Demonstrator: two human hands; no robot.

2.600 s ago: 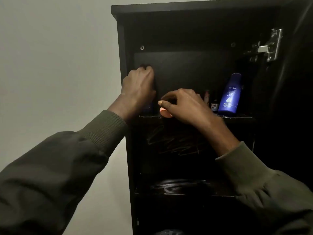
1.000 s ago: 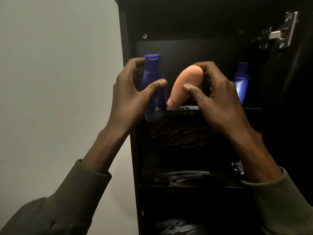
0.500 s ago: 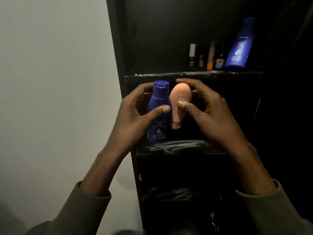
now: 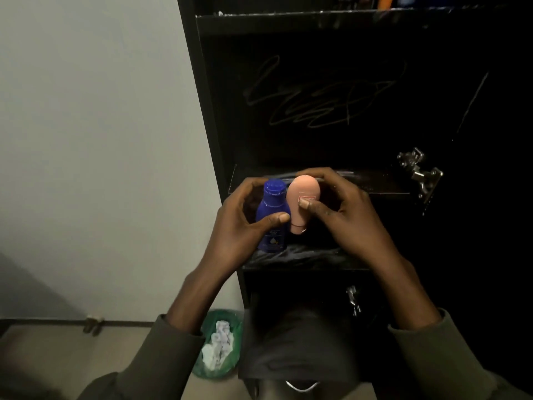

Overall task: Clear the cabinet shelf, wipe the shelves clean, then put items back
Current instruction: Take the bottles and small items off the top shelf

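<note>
My left hand (image 4: 239, 226) grips a small blue lotion bottle (image 4: 272, 215), upright, thumb across its front. My right hand (image 4: 343, 215) holds a peach-pink tube (image 4: 302, 203) with its rounded end up, right beside the blue bottle. Both are held low in front of a lower shelf (image 4: 305, 258) of the black cabinet (image 4: 202, 90). The bottle's base is at the shelf's front edge; whether it touches is unclear. The top shelf edge (image 4: 317, 18) sits at the frame's top, with only slivers of items above it.
The open cabinet door (image 4: 504, 168) stands at the right with metal hinges (image 4: 418, 171). A green bin (image 4: 222, 345) with crumpled white paper sits on the floor left of the cabinet base. A pale wall fills the left side. Scribble marks cover the cabinet's back panel.
Both hands took the blue bottle and the peach tube off the top shelf and carried them down past the middle shelf to a lower one. My view tilted downward.
</note>
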